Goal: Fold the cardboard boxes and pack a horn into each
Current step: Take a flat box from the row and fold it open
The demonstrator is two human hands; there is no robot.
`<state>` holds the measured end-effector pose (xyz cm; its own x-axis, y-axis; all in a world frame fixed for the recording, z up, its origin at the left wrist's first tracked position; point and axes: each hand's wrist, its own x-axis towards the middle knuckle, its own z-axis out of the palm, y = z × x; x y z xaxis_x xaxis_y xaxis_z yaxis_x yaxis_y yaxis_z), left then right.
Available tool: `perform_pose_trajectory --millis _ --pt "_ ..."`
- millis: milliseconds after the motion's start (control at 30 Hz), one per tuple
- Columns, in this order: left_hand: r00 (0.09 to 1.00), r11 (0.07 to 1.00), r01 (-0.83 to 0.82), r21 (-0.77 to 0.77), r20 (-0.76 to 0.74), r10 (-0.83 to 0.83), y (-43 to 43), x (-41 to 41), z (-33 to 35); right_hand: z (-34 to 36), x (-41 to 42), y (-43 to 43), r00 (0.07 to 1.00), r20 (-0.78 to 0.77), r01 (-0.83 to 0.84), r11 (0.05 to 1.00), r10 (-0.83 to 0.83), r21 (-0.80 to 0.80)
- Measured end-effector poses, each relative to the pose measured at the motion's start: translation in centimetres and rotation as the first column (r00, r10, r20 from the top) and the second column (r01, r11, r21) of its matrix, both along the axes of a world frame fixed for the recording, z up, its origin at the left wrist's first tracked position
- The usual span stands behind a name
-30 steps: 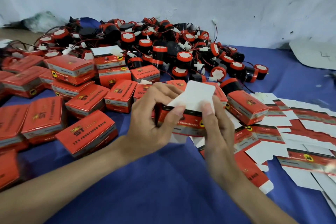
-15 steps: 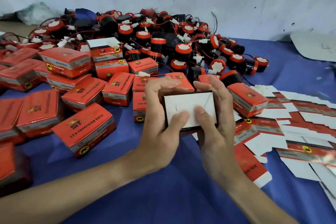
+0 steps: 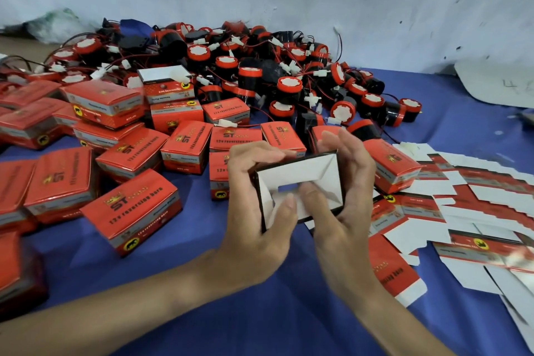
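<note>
Centre: one box (image 3: pixel 306 176), white flap end facing the camera, held off the desk (image 3: pixel 289 318) by both hands. At its 9 o'clock side the left hand (image 3: pixel 254 240), at 3 o'clock the right hand (image 3: pixel 346 234); both thumbs press on the white flaps. At 12 o'clock, red-and-black horns (image 3: pixel 254 72) in a heap, wires tangled. At 9 to 10 o'clock, closed red boxes (image 3: pixel 130 205). At 3 to 4 o'clock, flat blanks (image 3: pixel 476 211), overlapping.

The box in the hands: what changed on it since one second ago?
The upright white flap was folded down and the box turned its white end to the camera; both thumbs now press the flaps in. The left hand and right hand kept holding it; the horn pile stayed.
</note>
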<state>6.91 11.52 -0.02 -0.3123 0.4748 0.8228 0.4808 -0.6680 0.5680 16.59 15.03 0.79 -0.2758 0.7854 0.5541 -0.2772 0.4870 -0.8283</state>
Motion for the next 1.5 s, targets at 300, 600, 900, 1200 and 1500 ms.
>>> perform_pose_trajectory --millis 300,600,900,1200,1500 --pt "0.968 0.949 -0.182 0.257 -0.122 0.219 1.0 -0.9 -0.7 1.7 0.6 -0.8 0.855 -0.377 -0.518 0.555 0.355 -0.651" --pt "0.952 0.981 -0.167 0.102 -0.241 0.188 0.4 -0.3 -1.5 1.2 0.6 -0.3 0.892 -0.299 -0.452 0.633 0.34 -0.629" --pt "0.997 0.998 -0.052 -0.024 0.055 0.053 0.7 -0.2 -0.8 0.8 0.4 0.0 0.85 -0.289 -0.526 0.732 0.44 -0.432" --pt "0.969 0.994 0.073 -0.075 0.243 -0.053 0.1 0.2 -0.7 0.6 -0.4 -0.1 0.889 -0.209 -0.456 0.826 0.407 -0.332" --pt "0.928 0.982 0.176 -0.074 0.346 -0.14 -0.4 0.3 -0.5 -0.1 -0.3 -0.5 0.863 -0.288 -0.505 0.734 0.415 -0.453"
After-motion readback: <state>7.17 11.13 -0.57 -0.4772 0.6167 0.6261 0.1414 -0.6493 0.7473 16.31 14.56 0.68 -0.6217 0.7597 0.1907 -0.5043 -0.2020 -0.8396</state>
